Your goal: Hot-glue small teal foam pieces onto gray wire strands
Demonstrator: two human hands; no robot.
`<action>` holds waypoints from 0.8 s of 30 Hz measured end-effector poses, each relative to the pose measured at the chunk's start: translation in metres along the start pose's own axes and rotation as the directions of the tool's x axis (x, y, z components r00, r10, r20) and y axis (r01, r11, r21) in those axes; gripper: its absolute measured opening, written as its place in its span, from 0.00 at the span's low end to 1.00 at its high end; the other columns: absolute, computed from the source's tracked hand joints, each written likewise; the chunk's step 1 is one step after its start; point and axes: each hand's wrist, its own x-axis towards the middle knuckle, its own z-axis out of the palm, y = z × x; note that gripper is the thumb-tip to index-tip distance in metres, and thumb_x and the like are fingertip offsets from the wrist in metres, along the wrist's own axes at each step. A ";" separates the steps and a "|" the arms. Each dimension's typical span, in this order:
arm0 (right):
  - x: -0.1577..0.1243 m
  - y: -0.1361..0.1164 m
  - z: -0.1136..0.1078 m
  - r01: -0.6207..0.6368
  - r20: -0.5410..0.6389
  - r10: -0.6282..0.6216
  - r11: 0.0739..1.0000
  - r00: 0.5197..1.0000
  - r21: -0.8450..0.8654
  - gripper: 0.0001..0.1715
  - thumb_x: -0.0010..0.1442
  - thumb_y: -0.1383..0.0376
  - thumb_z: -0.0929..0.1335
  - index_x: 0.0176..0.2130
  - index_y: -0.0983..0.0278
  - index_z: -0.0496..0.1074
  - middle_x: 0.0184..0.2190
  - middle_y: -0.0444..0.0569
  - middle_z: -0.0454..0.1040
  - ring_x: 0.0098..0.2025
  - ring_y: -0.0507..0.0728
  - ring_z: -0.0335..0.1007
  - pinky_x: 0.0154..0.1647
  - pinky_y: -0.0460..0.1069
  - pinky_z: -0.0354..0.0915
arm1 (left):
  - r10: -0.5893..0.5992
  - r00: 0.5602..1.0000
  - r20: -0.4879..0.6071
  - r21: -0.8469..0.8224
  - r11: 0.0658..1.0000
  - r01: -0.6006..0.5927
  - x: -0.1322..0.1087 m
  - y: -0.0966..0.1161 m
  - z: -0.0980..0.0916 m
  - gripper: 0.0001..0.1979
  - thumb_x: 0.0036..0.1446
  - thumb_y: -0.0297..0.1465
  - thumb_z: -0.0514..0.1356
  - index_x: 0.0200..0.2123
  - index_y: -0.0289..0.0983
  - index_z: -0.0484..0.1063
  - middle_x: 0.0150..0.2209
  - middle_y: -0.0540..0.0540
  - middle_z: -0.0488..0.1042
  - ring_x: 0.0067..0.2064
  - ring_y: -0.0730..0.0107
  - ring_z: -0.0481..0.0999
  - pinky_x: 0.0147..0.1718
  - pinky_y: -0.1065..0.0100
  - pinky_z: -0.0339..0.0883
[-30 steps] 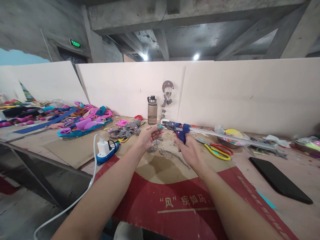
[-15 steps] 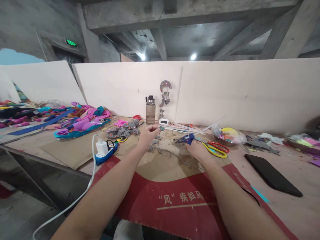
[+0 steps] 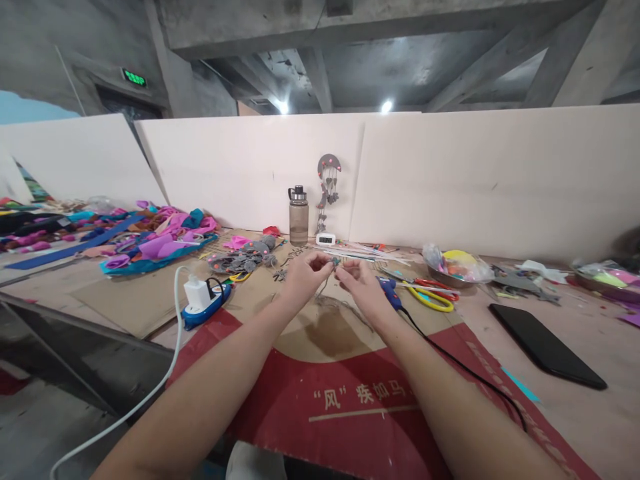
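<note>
Between the fingertips of my left hand and my right hand is a small grey-green felt piece, its exact shape too small to make out. Both hands pinch at it from either side, above the cardboard. A thin grey cord hangs below it and trails over the cardboard sheet. To the right of my right hand lies a blue glue gun, partly hidden by that hand, its black cable running toward me. Scissors with yellow and red handles rest beside it.
A bottle and small white clock stand at the back board, near a grey hanging ornament. Grey felt pieces and a blue power strip lie left. A black phone and a bowl are on the right.
My right hand has let go of the glue gun, which now lies on the table. It has moved left to meet my left hand at the small felt piece.
</note>
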 end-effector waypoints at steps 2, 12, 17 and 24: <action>-0.006 -0.004 0.009 -0.130 0.096 0.111 0.965 0.989 0.228 0.21 0.50 0.56 0.70 0.38 0.60 0.58 0.34 0.45 0.71 0.37 0.53 0.70 0.42 0.52 0.64 | 0.012 1.000 0.005 0.043 0.999 -0.012 -0.002 0.002 0.000 0.07 0.49 0.32 0.60 0.31 0.35 0.74 0.29 0.47 0.74 0.30 0.72 0.71 0.31 0.71 0.64; 0.003 0.008 0.000 -0.078 -0.077 0.082 0.996 0.994 0.047 0.12 0.50 0.57 0.67 0.30 0.61 0.63 0.22 0.37 0.61 0.20 0.47 0.54 0.20 0.44 0.55 | -0.205 0.964 0.168 -0.280 0.928 0.246 -0.001 0.008 0.003 0.10 0.47 0.35 0.64 0.27 0.33 0.72 0.23 0.52 0.69 0.24 0.78 0.64 0.25 0.74 0.59; 0.003 0.002 -0.007 0.028 -0.178 -0.062 0.981 0.982 -0.192 0.09 0.53 0.59 0.66 0.29 0.63 0.66 0.22 0.40 0.63 0.23 0.50 0.55 0.25 0.46 0.55 | -0.267 0.911 0.315 -0.426 0.818 0.387 -0.001 0.013 0.003 0.13 0.43 0.37 0.67 0.24 0.33 0.71 0.21 0.52 0.67 0.23 0.79 0.63 0.24 0.73 0.57; -0.007 -0.014 -0.007 0.253 -0.107 -0.378 0.778 0.920 -0.575 0.03 0.54 0.64 0.65 0.30 0.63 0.66 0.25 0.43 0.65 0.28 0.53 0.57 0.31 0.48 0.55 | -0.280 0.895 0.348 -0.522 0.735 0.433 0.001 0.002 0.003 0.13 0.42 0.36 0.68 0.24 0.33 0.71 0.20 0.52 0.67 0.22 0.81 0.63 0.24 0.74 0.57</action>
